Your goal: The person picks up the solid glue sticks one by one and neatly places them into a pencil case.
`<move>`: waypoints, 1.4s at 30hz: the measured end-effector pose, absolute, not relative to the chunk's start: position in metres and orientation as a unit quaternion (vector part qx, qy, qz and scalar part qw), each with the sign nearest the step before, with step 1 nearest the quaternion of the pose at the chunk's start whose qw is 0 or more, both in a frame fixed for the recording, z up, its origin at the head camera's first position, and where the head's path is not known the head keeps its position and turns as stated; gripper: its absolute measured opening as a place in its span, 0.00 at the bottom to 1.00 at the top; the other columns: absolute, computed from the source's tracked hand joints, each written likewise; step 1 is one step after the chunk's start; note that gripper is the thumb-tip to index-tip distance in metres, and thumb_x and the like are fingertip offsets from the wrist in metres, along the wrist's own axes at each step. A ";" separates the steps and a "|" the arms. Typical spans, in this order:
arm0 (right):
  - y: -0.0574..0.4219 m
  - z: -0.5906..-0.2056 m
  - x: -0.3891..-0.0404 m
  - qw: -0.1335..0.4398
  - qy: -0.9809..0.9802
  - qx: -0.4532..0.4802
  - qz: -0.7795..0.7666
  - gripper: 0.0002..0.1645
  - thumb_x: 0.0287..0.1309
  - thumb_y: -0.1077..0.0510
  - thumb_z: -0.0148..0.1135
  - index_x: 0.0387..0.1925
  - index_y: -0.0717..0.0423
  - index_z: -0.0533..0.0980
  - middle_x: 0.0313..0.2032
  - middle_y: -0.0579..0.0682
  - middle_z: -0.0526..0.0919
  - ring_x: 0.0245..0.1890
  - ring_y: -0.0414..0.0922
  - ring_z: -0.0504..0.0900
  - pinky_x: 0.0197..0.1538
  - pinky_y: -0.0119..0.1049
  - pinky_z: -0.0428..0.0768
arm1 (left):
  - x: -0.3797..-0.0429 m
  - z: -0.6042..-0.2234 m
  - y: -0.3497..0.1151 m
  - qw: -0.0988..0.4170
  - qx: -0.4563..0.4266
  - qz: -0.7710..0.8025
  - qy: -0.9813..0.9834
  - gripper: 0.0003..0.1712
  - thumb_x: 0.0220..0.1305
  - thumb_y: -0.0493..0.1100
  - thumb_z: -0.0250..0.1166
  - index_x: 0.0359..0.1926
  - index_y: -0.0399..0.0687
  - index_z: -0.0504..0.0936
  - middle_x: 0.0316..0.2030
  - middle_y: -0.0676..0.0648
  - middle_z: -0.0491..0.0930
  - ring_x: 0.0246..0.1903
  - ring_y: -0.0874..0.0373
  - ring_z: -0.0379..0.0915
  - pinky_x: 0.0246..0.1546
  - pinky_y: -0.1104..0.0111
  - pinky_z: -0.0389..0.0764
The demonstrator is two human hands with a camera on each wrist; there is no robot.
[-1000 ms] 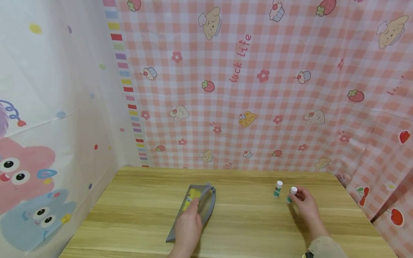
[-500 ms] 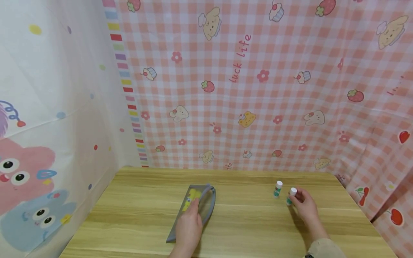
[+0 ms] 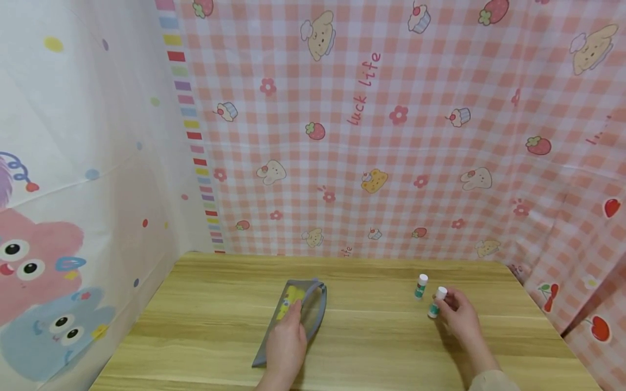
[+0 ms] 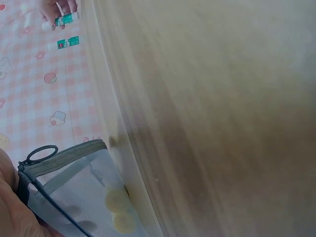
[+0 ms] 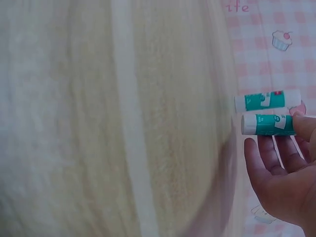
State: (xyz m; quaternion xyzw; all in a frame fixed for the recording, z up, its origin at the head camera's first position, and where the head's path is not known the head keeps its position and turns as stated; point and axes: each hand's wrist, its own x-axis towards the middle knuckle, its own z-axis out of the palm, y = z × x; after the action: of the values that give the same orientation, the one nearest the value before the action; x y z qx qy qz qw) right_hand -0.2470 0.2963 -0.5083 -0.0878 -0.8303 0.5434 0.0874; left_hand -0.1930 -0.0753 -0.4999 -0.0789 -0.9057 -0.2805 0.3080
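Observation:
My left hand point(image 3: 286, 342) grips a grey mesh zip pouch point(image 4: 74, 185) at the left of the table, thumb along its near side. The pouch's mouth gapes on the right, and yellow shapes point(image 3: 292, 298) show on its upper part. At the right, my right hand point(image 3: 462, 315) pinches a white-capped glue stick point(image 5: 271, 125) with a green label between thumb and fingers. It leans a little, cap up and away from me, base showing below the fingers. A second, matching glue stick point(image 3: 421, 287) stands upright just behind and left of it.
The wooden table point(image 3: 362, 347) carries the pouch and the standing glue stick. A pink checked curtain point(image 3: 391, 206) hangs along its back edge and right side. On the left hangs a white curtain point(image 3: 122, 217) with cartoon prints.
My right hand has shifted slightly left and toward me with its glue stick, which now tilts more. The left hand, pouch and other glue stick stay where they were.

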 end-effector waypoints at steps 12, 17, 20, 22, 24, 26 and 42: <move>0.270 -0.501 -0.242 0.068 -0.806 -0.058 0.585 0.20 0.69 0.66 0.55 0.58 0.74 0.66 0.50 0.69 0.78 0.38 0.35 0.79 0.44 0.35 0.85 | -0.194 -0.501 -0.076 0.319 -0.089 -0.284 -0.900 0.22 0.55 0.24 0.62 0.53 0.29 0.79 0.46 0.32 0.83 0.40 0.39 0.84 0.33 0.56 0.87; 0.256 -0.499 -0.241 0.061 -0.796 -0.047 0.600 0.20 0.69 0.66 0.55 0.58 0.73 0.67 0.51 0.68 0.78 0.40 0.36 0.80 0.45 0.37 0.85 | -0.194 -0.501 -0.075 0.327 -0.091 -0.281 -0.898 0.22 0.53 0.24 0.62 0.52 0.29 0.80 0.45 0.32 0.83 0.39 0.39 0.84 0.32 0.56 0.87; 0.249 -0.499 -0.241 0.061 -0.783 -0.035 0.618 0.19 0.69 0.67 0.54 0.58 0.74 0.67 0.52 0.69 0.79 0.39 0.35 0.81 0.46 0.37 0.85 | -0.194 -0.501 -0.075 0.328 -0.090 -0.280 -0.898 0.22 0.53 0.24 0.62 0.52 0.29 0.80 0.45 0.32 0.83 0.39 0.39 0.84 0.32 0.55 0.87; 0.243 -0.499 -0.242 0.061 -0.779 -0.031 0.623 0.18 0.69 0.67 0.55 0.57 0.73 0.68 0.51 0.69 0.79 0.39 0.35 0.81 0.45 0.37 0.86 | -0.194 -0.502 -0.075 0.326 -0.089 -0.280 -0.899 0.23 0.53 0.24 0.62 0.52 0.29 0.80 0.45 0.32 0.83 0.38 0.39 0.84 0.32 0.55 0.87; 0.237 -0.499 -0.242 0.061 -0.777 -0.026 0.626 0.18 0.69 0.67 0.55 0.56 0.73 0.68 0.51 0.68 0.79 0.39 0.35 0.81 0.45 0.37 0.86 | -0.194 -0.502 -0.075 0.323 -0.088 -0.282 -0.899 0.23 0.53 0.24 0.62 0.53 0.30 0.80 0.45 0.32 0.83 0.38 0.39 0.84 0.32 0.56 0.87; 0.232 -0.500 -0.242 0.060 -0.776 -0.020 0.627 0.17 0.69 0.68 0.55 0.56 0.73 0.69 0.51 0.68 0.80 0.40 0.37 0.81 0.44 0.38 0.86 | -0.194 -0.503 -0.075 0.320 -0.088 -0.284 -0.900 0.23 0.53 0.24 0.62 0.53 0.30 0.80 0.46 0.32 0.83 0.38 0.39 0.84 0.32 0.56 0.87; 0.185 -0.505 -0.244 0.041 -0.766 -0.005 0.642 0.13 0.67 0.68 0.57 0.51 0.71 0.72 0.45 0.64 0.83 0.41 0.51 0.84 0.41 0.45 0.87 | -0.194 -0.502 -0.075 0.299 -0.081 -0.291 -0.905 0.23 0.55 0.24 0.62 0.54 0.30 0.79 0.48 0.32 0.83 0.42 0.39 0.83 0.36 0.55 0.86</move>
State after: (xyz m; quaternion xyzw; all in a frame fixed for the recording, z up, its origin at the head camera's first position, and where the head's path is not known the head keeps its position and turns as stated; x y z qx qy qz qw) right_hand -0.2441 0.1853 -0.5049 -0.0049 -0.7657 0.6418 0.0414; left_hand -0.1942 -0.0753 -0.5017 -0.0815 -0.9052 -0.2908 0.2989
